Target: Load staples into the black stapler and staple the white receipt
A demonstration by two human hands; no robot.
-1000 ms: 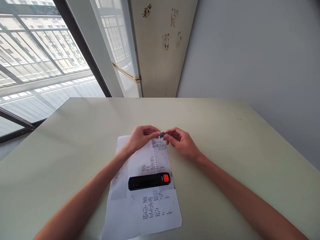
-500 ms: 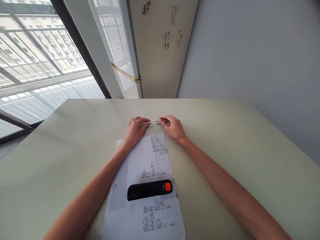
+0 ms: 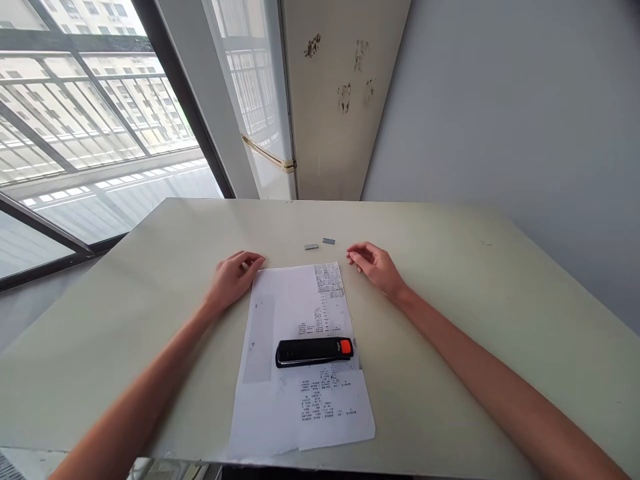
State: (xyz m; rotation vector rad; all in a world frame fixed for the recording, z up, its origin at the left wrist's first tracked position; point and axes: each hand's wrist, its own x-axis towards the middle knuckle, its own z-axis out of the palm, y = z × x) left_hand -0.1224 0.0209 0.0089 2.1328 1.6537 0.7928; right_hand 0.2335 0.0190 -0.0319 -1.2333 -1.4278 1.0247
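Observation:
Two short strips of staples lie apart on the table, a nearer staple strip [image 3: 311, 247] and a slightly farther staple strip [image 3: 329, 241]. My left hand [image 3: 234, 279] rests by the top left corner of a printed sheet of paper [image 3: 285, 293], fingers loosely curved, nothing visible in them. To the right of the strips, my right hand [image 3: 375, 267] hovers or rests near the tabletop, also loosely curved and holding nothing I can see. A black stapler [image 3: 313, 351] with an orange-red patch lies crosswise on the paper.
The pale tabletop [image 3: 450, 300] spreads to both sides of the paper, and its front edge shows at the bottom. Behind it stand a fridge-like cabinet [image 3: 330, 147] with a handle [image 3: 267, 155], a grey wall [image 3: 500, 100] and, on the left, a large window [image 3: 100, 113].
Both hands have let go of the staple strips, which now lie on the table. My left hand has moved left and nearer, my right hand to the right. The view has shifted.

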